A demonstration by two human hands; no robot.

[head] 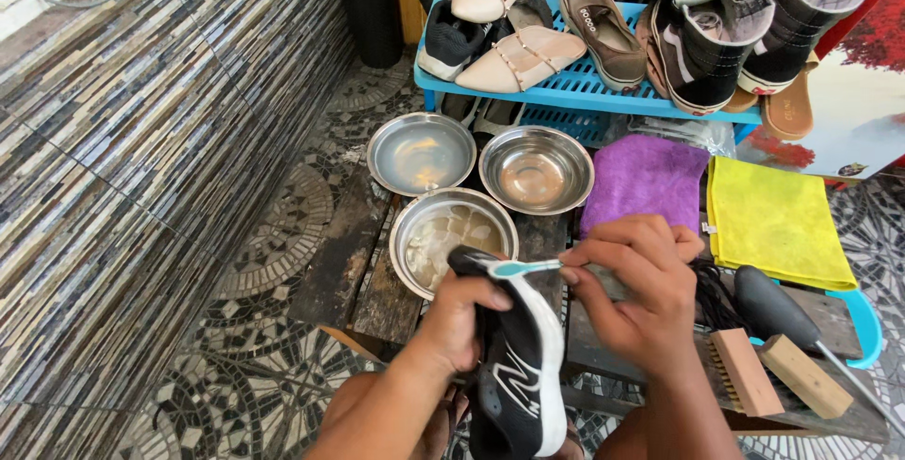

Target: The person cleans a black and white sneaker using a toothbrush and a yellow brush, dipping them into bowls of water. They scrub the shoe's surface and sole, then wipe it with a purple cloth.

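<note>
Two hands (556,300), sneaker (518,356), toothbrush (521,269)

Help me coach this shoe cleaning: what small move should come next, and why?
Probably a short scrubbing stroke along the toe. The right hand holds the toothbrush with its head on the toe of the black sneaker, which the left hand steadies over the bowl of soapy water.

shiny metal bowls (535,170) at twelve o'clock; soft purple cloth (645,180) at one; rough weathered wooden table (345,251) at nine; smooth plastic toothbrush (521,268) on the matt black sneaker (520,366).
</note>
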